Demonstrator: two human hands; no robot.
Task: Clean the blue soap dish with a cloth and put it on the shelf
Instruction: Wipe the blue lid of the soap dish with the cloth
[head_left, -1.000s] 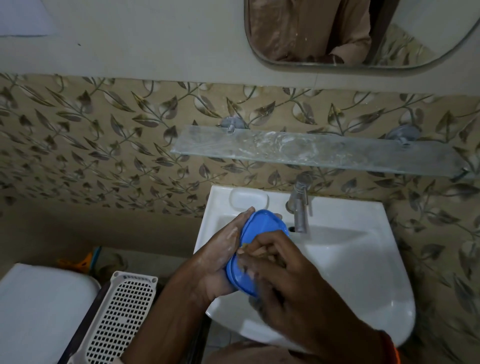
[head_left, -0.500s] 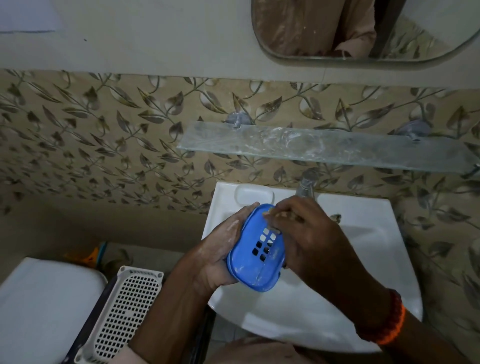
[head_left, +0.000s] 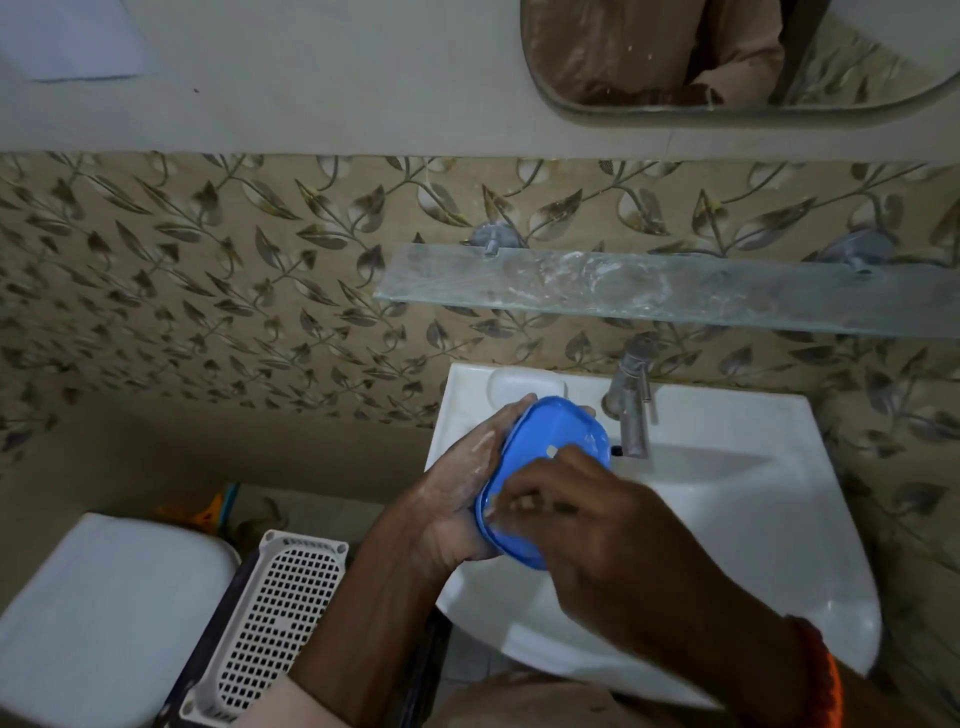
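Observation:
The blue soap dish (head_left: 550, 434) is held tilted over the white washbasin (head_left: 727, 519), its inner face turned toward me. My left hand (head_left: 457, 499), wet and soapy, grips the dish from its left side and back. My right hand (head_left: 587, 525) lies across the lower half of the dish, fingers curled and pressed against its surface. No cloth shows; I cannot tell if anything is under the right fingers. The glass shelf (head_left: 649, 291) is fixed to the wall above the basin, smeared with white marks.
A metal tap (head_left: 631, 405) stands right behind the dish. A moulded soap recess (head_left: 524, 387) sits in the basin's back left corner. A white perforated basket (head_left: 280, 618) and a white toilet tank lid (head_left: 104, 613) are at lower left. A mirror (head_left: 727, 52) hangs above.
My right hand slid from the dish's upper end, near the tap, down over its lower half, covering the drain holes. The left hand kept its grip.

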